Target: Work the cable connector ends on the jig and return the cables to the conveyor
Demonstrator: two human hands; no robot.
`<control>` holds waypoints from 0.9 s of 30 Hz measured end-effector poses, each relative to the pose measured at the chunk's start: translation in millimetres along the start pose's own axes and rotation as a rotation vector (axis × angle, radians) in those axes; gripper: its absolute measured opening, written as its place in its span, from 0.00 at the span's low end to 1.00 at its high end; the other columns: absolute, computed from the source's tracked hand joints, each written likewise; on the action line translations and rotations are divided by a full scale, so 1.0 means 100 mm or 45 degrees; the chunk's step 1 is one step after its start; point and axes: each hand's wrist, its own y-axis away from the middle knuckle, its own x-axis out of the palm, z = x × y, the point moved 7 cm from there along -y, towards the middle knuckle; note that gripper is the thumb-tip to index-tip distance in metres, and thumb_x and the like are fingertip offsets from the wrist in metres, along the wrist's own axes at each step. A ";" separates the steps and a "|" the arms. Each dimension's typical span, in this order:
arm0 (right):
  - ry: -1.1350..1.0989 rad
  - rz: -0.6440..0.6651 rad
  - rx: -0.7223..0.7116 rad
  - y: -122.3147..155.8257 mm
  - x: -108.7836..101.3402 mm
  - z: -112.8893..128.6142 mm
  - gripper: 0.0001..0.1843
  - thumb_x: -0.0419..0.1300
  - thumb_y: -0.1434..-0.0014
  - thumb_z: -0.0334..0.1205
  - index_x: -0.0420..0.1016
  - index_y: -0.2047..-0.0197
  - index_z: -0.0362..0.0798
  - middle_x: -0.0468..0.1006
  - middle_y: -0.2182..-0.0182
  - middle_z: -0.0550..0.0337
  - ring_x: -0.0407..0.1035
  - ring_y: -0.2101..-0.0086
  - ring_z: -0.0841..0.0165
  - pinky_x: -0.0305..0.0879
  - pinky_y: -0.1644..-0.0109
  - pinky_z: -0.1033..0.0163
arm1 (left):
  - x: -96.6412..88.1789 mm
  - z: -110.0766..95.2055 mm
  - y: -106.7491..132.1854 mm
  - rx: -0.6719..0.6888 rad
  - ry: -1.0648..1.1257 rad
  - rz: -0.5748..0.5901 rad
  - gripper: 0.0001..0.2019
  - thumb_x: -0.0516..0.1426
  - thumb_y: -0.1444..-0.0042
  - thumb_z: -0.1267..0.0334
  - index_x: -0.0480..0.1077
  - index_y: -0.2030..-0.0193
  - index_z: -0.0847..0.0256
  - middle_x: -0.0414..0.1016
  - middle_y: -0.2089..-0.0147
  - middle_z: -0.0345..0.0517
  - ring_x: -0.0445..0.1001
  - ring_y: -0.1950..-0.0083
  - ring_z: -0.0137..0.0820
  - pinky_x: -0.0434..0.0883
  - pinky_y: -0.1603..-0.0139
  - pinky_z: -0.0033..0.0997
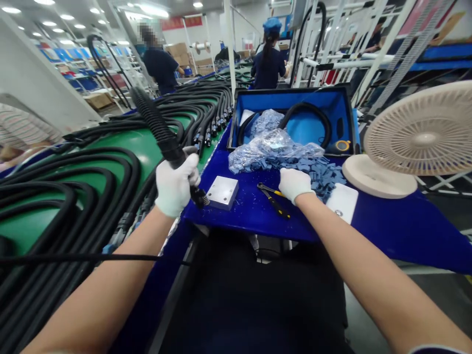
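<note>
My left hand (176,183), in a white glove, is wrapped round a black corrugated hose (153,118). The hose slants upward, and its fitting end (200,195) pokes out below my fist, beside a silver metal block (222,192). My right hand (295,184), also gloved, is closed at the near edge of a pile of small blue plastic pieces (317,172). Whatever its fingers hold, if anything, is hidden. Pliers with black and yellow handles (275,200) lie on the blue tabletop (250,216), one handle reaching close to my right fingers.
Behind the pile stand a clear plastic bag (271,145) and a blue bin (291,98) with a hose inside. A beige fan (424,132) stands at right, near a white plate (342,201). Many black hoses (106,172) cover the green bench at left. Two people work beyond.
</note>
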 end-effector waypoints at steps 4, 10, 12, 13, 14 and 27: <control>-0.101 0.037 -0.142 -0.04 0.06 0.09 0.18 0.56 0.39 0.38 0.82 0.49 0.52 0.83 0.52 0.48 0.76 0.51 0.56 0.68 0.46 0.55 | 0.12 0.01 -0.33 0.214 -0.099 0.066 0.14 0.64 0.46 0.62 0.71 0.54 0.61 0.56 0.81 0.29 0.54 0.83 0.21 0.57 0.82 0.24; -0.714 -0.115 -0.344 0.03 -0.07 0.10 0.26 0.63 0.47 0.37 0.80 0.44 0.46 0.83 0.60 0.54 0.76 0.62 0.65 0.70 0.51 0.61 | 0.17 0.30 -0.40 0.105 -0.206 0.240 0.16 0.63 0.46 0.60 0.72 0.51 0.63 0.57 0.81 0.30 0.54 0.83 0.22 0.60 0.80 0.27; -0.949 -0.002 -0.378 0.08 -0.07 0.18 0.25 0.64 0.46 0.40 0.80 0.44 0.45 0.82 0.65 0.56 0.73 0.68 0.67 0.70 0.59 0.62 | 0.15 0.36 -0.38 0.106 -0.261 0.239 0.16 0.63 0.46 0.60 0.72 0.52 0.63 0.58 0.80 0.31 0.55 0.83 0.22 0.60 0.79 0.27; -1.056 0.100 -0.402 0.13 -0.07 0.27 0.24 0.64 0.44 0.44 0.80 0.45 0.44 0.81 0.67 0.57 0.72 0.70 0.67 0.70 0.62 0.62 | 0.13 0.38 -0.38 0.118 -0.309 0.203 0.15 0.63 0.45 0.59 0.72 0.52 0.63 0.59 0.80 0.32 0.57 0.82 0.23 0.61 0.79 0.28; -1.136 0.207 -0.441 0.18 -0.07 0.38 0.25 0.64 0.43 0.48 0.81 0.46 0.44 0.81 0.69 0.57 0.70 0.72 0.68 0.69 0.64 0.62 | 0.11 0.39 -0.38 0.135 -0.367 0.150 0.15 0.63 0.45 0.59 0.72 0.53 0.62 0.61 0.79 0.33 0.58 0.81 0.24 0.61 0.78 0.28; -1.188 0.316 -0.866 0.26 -0.09 1.99 0.13 0.61 0.43 0.46 0.76 0.70 0.44 0.74 0.77 0.63 0.65 0.75 0.72 0.60 0.69 0.65 | 0.10 0.27 -0.40 0.183 -0.642 0.239 0.13 0.62 0.45 0.64 0.73 0.53 0.65 0.77 0.68 0.42 0.75 0.66 0.31 0.72 0.60 0.33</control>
